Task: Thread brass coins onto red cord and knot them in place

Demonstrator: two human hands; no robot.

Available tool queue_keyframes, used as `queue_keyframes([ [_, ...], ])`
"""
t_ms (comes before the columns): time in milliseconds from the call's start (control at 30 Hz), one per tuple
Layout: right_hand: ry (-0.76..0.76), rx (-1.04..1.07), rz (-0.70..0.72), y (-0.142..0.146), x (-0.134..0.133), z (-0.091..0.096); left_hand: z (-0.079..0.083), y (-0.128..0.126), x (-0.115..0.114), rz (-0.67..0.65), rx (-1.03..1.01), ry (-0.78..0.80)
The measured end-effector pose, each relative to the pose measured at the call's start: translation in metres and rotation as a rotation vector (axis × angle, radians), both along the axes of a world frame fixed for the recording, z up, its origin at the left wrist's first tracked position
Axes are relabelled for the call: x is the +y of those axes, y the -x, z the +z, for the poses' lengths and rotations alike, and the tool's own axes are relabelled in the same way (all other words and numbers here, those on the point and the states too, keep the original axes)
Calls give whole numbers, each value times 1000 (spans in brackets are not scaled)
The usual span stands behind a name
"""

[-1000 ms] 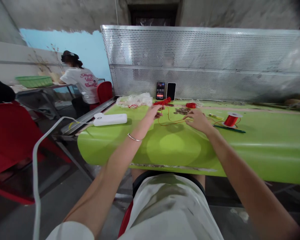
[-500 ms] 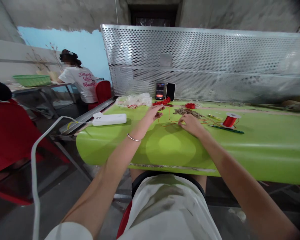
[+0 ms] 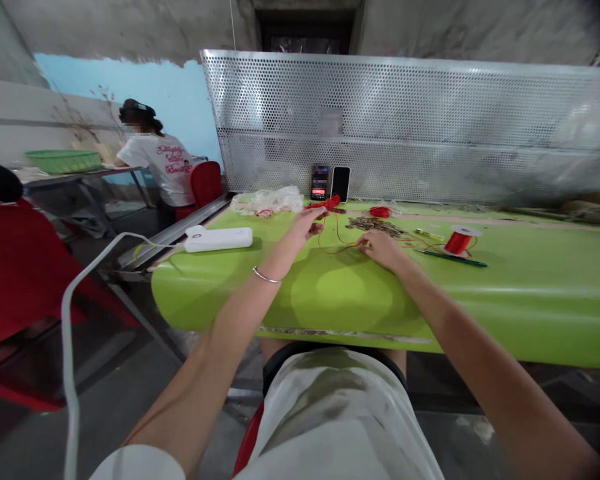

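Observation:
A thin red cord (image 3: 338, 230) loops over the green tabletop between my two hands. My left hand (image 3: 307, 225) is raised a little with its fingertips pinched on the cord, near a red cord bundle (image 3: 333, 202). On the right, my right hand (image 3: 377, 245) rests low on the table, fingers closed around another stretch of the same cord. Just beyond it lies a pile of brown coin-like discs (image 3: 377, 225). A spool of red cord (image 3: 459, 241) stands to the right, beside a dark green pen (image 3: 455, 259).
Two phones (image 3: 341, 183) lean against the perforated metal panel (image 3: 405, 127). A white power bank (image 3: 219, 239) with a cable lies left, near a clear plastic bag (image 3: 270, 200). A yellow tool (image 3: 429, 234) and a red bundle (image 3: 380, 212) lie behind. A co-worker (image 3: 160, 157) sits far left.
My right hand has shifted very slightly down and right. The cord loop between the hands has changed shape a little; my left hand stays nearly still.

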State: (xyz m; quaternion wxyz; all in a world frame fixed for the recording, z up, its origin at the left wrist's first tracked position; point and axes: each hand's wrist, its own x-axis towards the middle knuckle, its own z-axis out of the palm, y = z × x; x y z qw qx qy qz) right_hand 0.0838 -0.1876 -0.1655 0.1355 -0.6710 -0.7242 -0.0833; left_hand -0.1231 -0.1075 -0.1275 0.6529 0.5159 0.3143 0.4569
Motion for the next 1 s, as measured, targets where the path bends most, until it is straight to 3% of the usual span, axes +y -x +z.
queue_keyframes([
  [167,54,-41,-3,3,-3,4,2,0,-1,21,-11,14],
  [333,17,-94,102,8,-22,5,1,0,2,35,-21,-2],
  [500,-115,355,161,4,-43,20,-1,0,2,41,-16,-27],
  [600,-284,705,282,5,-55,45,-2,1,2,45,-5,-46],
  [700,-472,885,386,10,-67,69,-3,2,2,56,-6,-61],
  [867,-602,835,397,5,-81,80,-2,3,1,65,-12,-64],
  [1000,-384,591,213,-16,-80,65,-2,3,1,60,-10,-73],
])
